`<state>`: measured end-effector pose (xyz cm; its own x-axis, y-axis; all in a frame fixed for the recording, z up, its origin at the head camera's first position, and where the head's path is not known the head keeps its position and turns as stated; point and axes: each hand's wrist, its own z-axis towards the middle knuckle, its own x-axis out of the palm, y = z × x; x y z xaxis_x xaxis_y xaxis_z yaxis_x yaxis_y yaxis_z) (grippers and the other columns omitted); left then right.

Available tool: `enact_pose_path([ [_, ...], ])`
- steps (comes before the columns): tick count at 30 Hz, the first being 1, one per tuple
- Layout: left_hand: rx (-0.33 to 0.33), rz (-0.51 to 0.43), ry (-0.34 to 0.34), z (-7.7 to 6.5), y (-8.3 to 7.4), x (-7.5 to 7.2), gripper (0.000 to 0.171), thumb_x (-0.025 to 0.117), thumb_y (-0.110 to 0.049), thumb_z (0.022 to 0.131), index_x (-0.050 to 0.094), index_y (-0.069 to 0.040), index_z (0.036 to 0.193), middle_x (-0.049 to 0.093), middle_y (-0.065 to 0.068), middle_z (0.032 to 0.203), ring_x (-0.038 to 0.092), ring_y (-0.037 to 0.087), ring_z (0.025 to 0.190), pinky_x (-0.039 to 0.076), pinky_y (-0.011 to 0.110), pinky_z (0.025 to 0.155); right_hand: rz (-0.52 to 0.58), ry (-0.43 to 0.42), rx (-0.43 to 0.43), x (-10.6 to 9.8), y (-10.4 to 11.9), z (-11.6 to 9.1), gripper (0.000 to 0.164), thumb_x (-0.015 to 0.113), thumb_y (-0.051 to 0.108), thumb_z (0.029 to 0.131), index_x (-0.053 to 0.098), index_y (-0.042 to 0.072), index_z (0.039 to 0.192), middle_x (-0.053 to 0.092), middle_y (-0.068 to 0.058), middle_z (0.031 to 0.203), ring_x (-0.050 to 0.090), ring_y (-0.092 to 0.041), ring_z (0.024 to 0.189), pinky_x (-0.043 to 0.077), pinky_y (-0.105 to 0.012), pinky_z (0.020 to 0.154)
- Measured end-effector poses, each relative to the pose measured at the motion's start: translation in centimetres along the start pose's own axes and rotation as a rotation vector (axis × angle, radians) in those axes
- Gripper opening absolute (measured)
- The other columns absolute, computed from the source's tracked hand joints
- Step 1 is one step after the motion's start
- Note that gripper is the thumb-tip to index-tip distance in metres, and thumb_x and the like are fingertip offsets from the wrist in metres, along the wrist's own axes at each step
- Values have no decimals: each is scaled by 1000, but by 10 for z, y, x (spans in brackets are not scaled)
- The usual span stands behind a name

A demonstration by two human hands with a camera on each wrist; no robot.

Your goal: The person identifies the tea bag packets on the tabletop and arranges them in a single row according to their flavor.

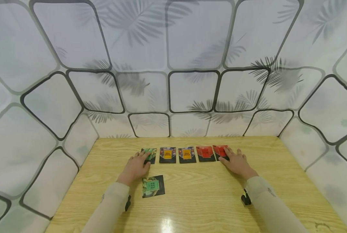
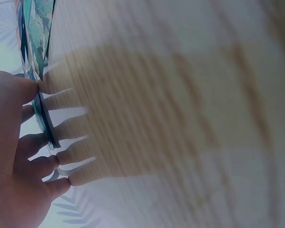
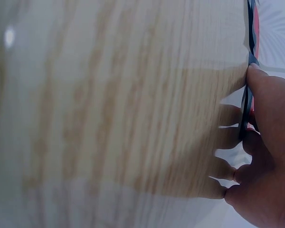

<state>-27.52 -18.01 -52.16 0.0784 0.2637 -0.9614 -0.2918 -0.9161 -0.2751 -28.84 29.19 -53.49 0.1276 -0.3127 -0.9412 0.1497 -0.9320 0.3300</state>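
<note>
Five flat, square-ish packets form a row across the wooden table. My left hand [image 1: 135,166] rests its fingers on the green-and-black packet [image 1: 153,157] at the row's left end. At the right end, my right hand [image 1: 237,162] touches a red-and-black packet [image 1: 219,150], thumb at its lower edge. Between them lie two packets with orange labels, one [image 1: 167,155] beside the other [image 1: 186,155], then another red packet [image 1: 206,153]. A second green packet [image 1: 153,186] lies nearer me, slightly turned. In the wrist views, the left fingers [image 2: 33,142] and right fingers [image 3: 249,142] spread along the packets' edges.
The pale wooden table [image 1: 196,200] runs back to a wall covering [image 1: 191,124] with dark outlined shapes and grey leaves, which also encloses both sides. A small black object [image 1: 245,198] shows beside the right sleeve, and another dark piece [image 1: 128,203] beside the left sleeve.
</note>
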Motion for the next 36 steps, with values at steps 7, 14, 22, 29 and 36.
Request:
enact_pose_path([
  [7, -5, -10, 5, 0, 0, -1, 54, 51, -28, 110, 45, -7, 159, 41, 29, 164, 39, 56, 149, 34, 74, 118, 5, 8, 5, -3, 1, -1, 81, 47, 53, 110, 28, -5, 164, 23, -32, 169, 6, -72, 150, 12, -86, 116],
  [14, -3, -3, 5, 2, 0, -1, 54, 51, -28, 110, 45, -8, 160, 39, 29, 164, 38, 56, 149, 34, 74, 118, 5, 10, 12, -6, 3, -1, 80, 47, 52, 110, 27, -4, 164, 22, -31, 170, 7, -71, 150, 11, -86, 117],
  [22, 5, 9, 7, 1, 0, 1, 54, 50, -31, 111, 45, -8, 160, 38, 30, 165, 38, 57, 149, 36, 74, 117, -4, 7, 6, -5, 3, -4, 81, 46, 53, 110, 29, -5, 164, 24, -32, 169, 8, -72, 149, 13, -86, 116],
  [29, 16, -22, 7, -2, 3, 2, 56, 49, -31, 111, 42, -6, 161, 36, 31, 165, 37, 58, 149, 34, 75, 118, 1, 14, 2, 1, 1, -4, 83, 45, 56, 110, 28, -5, 164, 24, -33, 169, 7, -72, 149, 13, -86, 116],
  [36, 59, -29, -102, -8, 1, -6, 58, 55, -27, 109, 42, -2, 160, 59, 37, 142, 65, 54, 120, 55, 63, 101, -6, -5, -7, -3, 2, -3, 82, 45, 56, 110, 30, -5, 163, 25, -33, 168, 9, -74, 148, 15, -86, 115],
])
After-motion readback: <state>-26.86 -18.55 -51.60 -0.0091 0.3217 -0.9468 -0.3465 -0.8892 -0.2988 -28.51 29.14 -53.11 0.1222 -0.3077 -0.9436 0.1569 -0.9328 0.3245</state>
